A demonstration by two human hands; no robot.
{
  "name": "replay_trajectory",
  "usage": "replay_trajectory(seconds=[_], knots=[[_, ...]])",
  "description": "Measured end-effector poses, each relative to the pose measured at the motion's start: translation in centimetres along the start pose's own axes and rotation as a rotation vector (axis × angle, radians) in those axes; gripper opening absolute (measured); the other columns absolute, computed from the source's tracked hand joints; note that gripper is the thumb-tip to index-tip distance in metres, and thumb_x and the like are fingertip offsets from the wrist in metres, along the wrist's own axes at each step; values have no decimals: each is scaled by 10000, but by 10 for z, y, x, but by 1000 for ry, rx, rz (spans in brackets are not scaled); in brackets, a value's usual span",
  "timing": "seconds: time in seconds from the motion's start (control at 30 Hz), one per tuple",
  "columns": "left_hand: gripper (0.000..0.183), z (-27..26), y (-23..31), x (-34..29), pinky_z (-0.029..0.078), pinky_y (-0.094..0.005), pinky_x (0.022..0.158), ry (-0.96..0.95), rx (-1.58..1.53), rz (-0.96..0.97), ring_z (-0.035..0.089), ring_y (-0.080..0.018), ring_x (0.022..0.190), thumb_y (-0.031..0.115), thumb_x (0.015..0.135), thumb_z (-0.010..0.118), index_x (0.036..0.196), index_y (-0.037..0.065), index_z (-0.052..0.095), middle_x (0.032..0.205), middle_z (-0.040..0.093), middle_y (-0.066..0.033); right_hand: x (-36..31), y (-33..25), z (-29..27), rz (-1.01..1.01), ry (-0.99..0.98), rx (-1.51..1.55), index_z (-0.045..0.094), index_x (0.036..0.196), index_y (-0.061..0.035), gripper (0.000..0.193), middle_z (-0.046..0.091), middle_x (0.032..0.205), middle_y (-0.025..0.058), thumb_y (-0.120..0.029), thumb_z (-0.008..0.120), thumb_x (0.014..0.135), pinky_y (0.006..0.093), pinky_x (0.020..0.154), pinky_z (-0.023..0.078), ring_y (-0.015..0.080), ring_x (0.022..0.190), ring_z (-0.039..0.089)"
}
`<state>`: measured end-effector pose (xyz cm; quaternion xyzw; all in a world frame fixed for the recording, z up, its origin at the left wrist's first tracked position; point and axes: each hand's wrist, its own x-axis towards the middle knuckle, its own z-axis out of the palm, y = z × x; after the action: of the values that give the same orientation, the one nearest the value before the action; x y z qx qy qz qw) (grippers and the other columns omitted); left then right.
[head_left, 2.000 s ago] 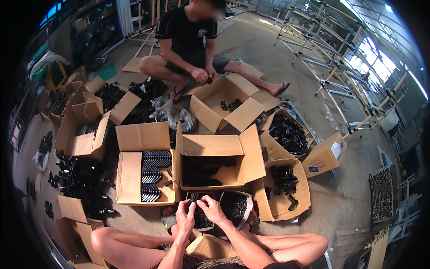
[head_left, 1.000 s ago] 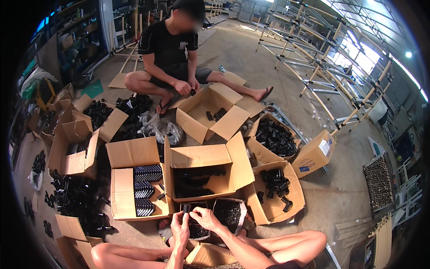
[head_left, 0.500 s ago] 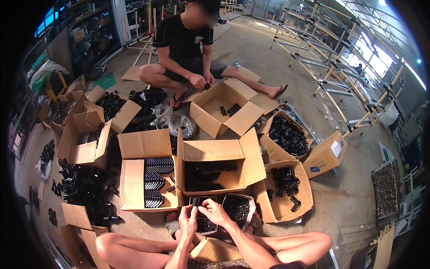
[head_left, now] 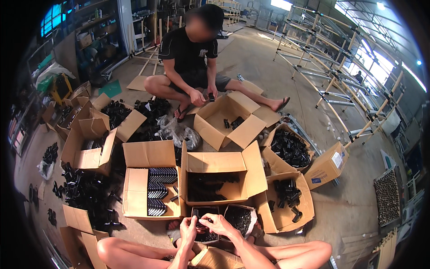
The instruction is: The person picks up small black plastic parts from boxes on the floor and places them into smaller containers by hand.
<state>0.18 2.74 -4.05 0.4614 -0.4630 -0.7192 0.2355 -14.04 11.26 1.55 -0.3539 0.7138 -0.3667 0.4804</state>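
Note:
In front of my crossed legs, my left hand (head_left: 187,229) is closed round a small black fitting (head_left: 195,212) that stands up from between thumb and fingers. My right hand (head_left: 218,224) meets it from the right, thumb and fingertips pinched together against the fitting's lower side. Whatever is in that pinch is too small or hidden to make out. Below the hands are a small open box (head_left: 206,236) and a lighter container (head_left: 253,219), both holding small black pieces (head_left: 238,217). Just beyond stands an open carton (head_left: 215,160) with dark parts inside.
Left of centre, a carton (head_left: 135,193) holds neat rows of black parts (head_left: 157,191). On the right another carton (head_left: 303,201) has loose black fittings (head_left: 286,193). A heap of black fittings (head_left: 85,190) covers the floor at left. Opposite sits a co-worker (head_left: 188,58) handling a black part.
The whole view has shifted slightly, so the cartons appear lower. My right fingers have closed in lower against the fitting. The co-worker's hands have moved a little with a black part.

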Motion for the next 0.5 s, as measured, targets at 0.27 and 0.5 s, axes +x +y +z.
replay_trajectory(seconds=[0.27,0.5], knots=[[693,1,40,-14,490,-417,964,-229,677,322,616,-345,1127,422,894,698,1334,-70,485,1203,621,-252,10,31,-15,138,195,107,729,900,-41,371,605,619,27,-403,648,916,277,567,488,94,601,604],[568,13,29,-18,527,-417,850,-437,823,520,664,-370,1009,222,803,760,1291,21,550,1069,675,-227,18,55,-16,332,-41,508,715,909,-93,399,559,600,-42,-463,580,972,201,423,364,53,466,501]])
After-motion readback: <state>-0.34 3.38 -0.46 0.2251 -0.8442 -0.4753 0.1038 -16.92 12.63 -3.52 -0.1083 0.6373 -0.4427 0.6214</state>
